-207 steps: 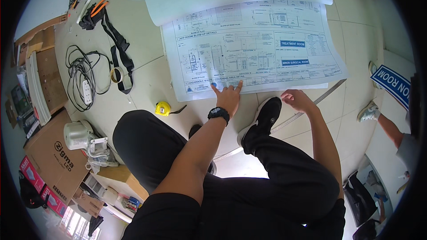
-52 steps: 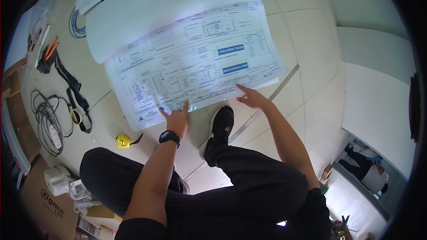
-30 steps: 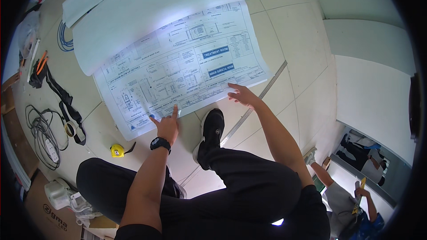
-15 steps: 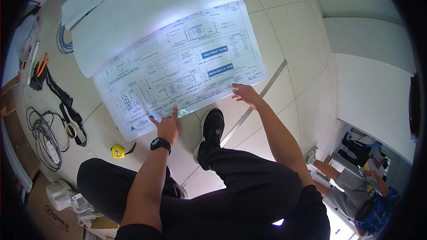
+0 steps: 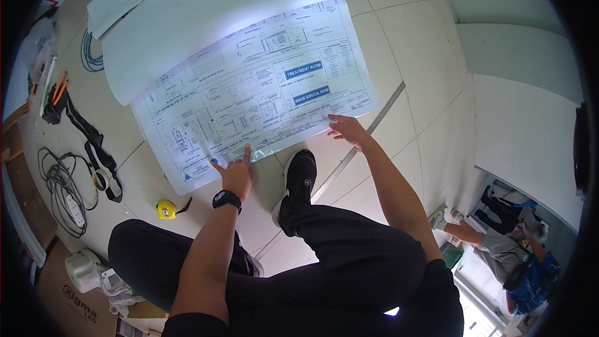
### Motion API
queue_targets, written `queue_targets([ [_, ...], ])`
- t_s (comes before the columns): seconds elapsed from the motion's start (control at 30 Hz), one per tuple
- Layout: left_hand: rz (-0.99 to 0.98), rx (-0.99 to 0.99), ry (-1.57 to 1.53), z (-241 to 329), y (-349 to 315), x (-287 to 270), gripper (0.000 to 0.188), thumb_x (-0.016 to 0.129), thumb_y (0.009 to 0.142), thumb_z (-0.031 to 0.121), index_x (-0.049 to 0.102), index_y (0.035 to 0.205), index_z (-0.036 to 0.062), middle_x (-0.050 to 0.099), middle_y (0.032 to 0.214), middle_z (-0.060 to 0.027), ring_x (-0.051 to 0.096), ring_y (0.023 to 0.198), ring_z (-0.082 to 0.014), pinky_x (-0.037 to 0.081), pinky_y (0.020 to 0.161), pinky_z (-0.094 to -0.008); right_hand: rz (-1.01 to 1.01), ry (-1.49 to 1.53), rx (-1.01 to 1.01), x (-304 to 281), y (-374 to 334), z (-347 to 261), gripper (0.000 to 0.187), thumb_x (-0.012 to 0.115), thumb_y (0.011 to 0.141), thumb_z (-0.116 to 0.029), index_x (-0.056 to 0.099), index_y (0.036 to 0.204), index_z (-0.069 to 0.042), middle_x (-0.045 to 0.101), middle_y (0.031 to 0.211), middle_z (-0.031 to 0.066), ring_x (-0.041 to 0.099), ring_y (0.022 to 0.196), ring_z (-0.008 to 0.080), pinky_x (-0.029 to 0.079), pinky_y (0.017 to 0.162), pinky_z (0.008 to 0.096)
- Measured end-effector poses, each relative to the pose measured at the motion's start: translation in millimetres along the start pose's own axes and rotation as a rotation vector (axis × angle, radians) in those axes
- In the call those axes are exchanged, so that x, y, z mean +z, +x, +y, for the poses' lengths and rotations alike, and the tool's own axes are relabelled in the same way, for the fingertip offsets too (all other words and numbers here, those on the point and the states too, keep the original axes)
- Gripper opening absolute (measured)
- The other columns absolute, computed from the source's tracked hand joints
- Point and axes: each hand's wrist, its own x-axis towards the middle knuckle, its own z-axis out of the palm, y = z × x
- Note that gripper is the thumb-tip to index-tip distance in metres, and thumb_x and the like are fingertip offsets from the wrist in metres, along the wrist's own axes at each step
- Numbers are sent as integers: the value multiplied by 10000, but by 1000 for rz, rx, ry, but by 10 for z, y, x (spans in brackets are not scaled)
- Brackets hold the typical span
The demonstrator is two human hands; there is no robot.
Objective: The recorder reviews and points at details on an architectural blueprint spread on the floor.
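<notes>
A large sheet of construction drawings (image 5: 262, 87) lies on the tiled floor, with plans, tables and two blue label boxes printed on it. Its upper sheets (image 5: 218, 19) are flipped back and curl over the far part. My left hand (image 5: 237, 175), below a black wristwatch (image 5: 226, 200), rests at the near edge with index finger and thumb spread over the paper. At the lower right edge is my right hand (image 5: 347, 130), index fingertip on the sheet and the other fingers loosely bent. Neither hand holds anything that I can see.
A long metal ruler (image 5: 352, 153) lies beside my black shoe (image 5: 301, 175). To the left are a yellow tape measure (image 5: 166, 209), a coiled extension cord (image 5: 62, 190), a black strap (image 5: 93, 143) and blue cable (image 5: 90, 56). Another person (image 5: 530, 274) is at the lower right.
My hands and the drawings hold almost the same place, with only a slight shift of the view. The person at the lower right has changed posture, arms and legs moved.
</notes>
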Motion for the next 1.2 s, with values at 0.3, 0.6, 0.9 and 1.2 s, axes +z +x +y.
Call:
queue_targets([
  [0.3, 7, 2, -32, -39, -9, 15, 659, 550, 965, 201, 331, 1587, 179, 720, 1033, -82, 683, 1034, -282, 101, 1046, -860, -5, -4, 6, 29, -5, -15, 570, 626, 995, -240, 465, 1487, -1, 656, 1259, 148, 682, 1021, 184, 547, 884, 332],
  [0.6, 30, 6, -23, -28, -5, 24, 662, 548, 962, 185, 331, 1588, 185, 720, 999, -86, 681, 1019, -289, 116, 1041, -859, -21, 6, 3, 9, 17, 29, 598, 649, 990, -250, 449, 1498, -6, 644, 1293, 139, 677, 1031, 185, 545, 886, 333],
  [0.9, 19, 10, -34, -37, -1, 22, 672, 550, 954, 174, 329, 1589, 182, 720, 1031, -95, 679, 1032, -301, 109, 1040, -861, -8, -23, -11, 16, 30, 32, 634, 664, 966, -247, 440, 1492, 27, 609, 1368, 188, 684, 1045, 226, 555, 871, 358],
  [1.2, 14, 13, -12, -13, -11, -22, 688, 560, 947, 166, 320, 1592, 174, 723, 1025, -91, 684, 1020, -294, 117, 1035, -865, -13, -11, -30, 11, 29, 57, 626, 665, 963, -243, 450, 1488, 23, 625, 1344, 177, 688, 1025, 216, 556, 859, 356],
])
